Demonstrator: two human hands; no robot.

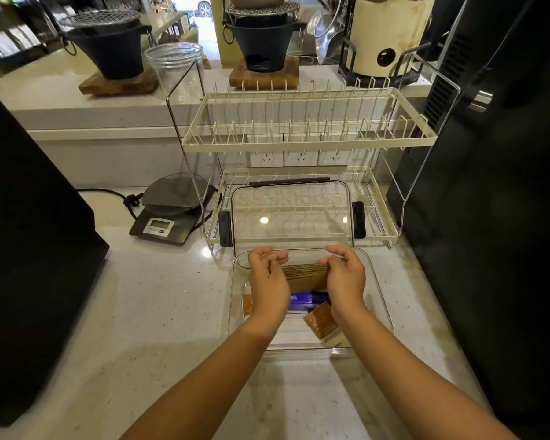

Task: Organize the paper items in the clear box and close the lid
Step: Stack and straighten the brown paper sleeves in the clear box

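The clear box [378,300] stands open on the counter in front of me. Inside, at its far end, a stack of brown paper items [305,276] stands on edge. My left hand [269,281] grips the stack's left side and my right hand [345,277] grips its right side, fingers curled over the top. Behind my hands in the box lie a blue packet [308,300], an orange dotted packet [323,322] and white paper sheets [294,328]. The clear lid [291,214] with black clasps lies on the lower tier of the dish rack, just beyond the box.
A cream two-tier dish rack [305,138] stands behind the box. A black kitchen scale [167,214] sits to its left. Large black appliances [496,185] flank the counter on both sides. Dark stoves [108,49] and a glass jar [177,65] stand on the raised ledge.
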